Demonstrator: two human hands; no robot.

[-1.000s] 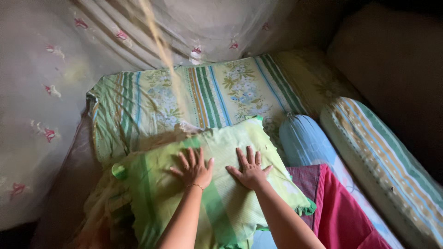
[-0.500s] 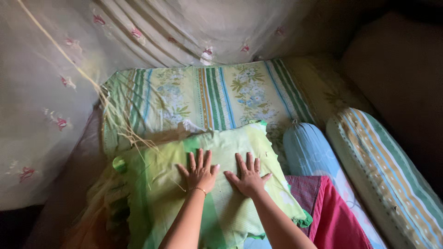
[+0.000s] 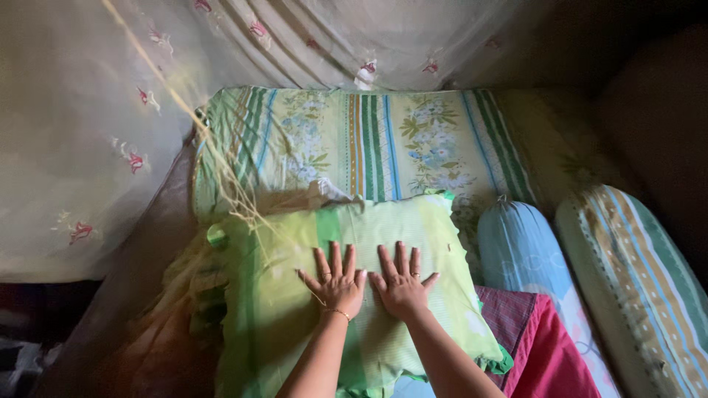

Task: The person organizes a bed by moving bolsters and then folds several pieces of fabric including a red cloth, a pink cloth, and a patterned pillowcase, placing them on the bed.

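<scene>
Pressing green pillow (image 3: 295,295), left hand (image 3: 337,284), right hand (image 3: 400,284), fingers released flat, blue bolster (image 3: 523,250) beside.

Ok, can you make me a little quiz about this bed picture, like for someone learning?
1. True or false: both hands lie flat on the green pillow.
2. Which hand wears a thin bracelet at the wrist: the left hand or the right hand?
3. What lies just right of the green pillow: A) a blue bolster, B) a red ball, C) a book?

Key: 1 true. 2 the left hand. 3 A.
</scene>
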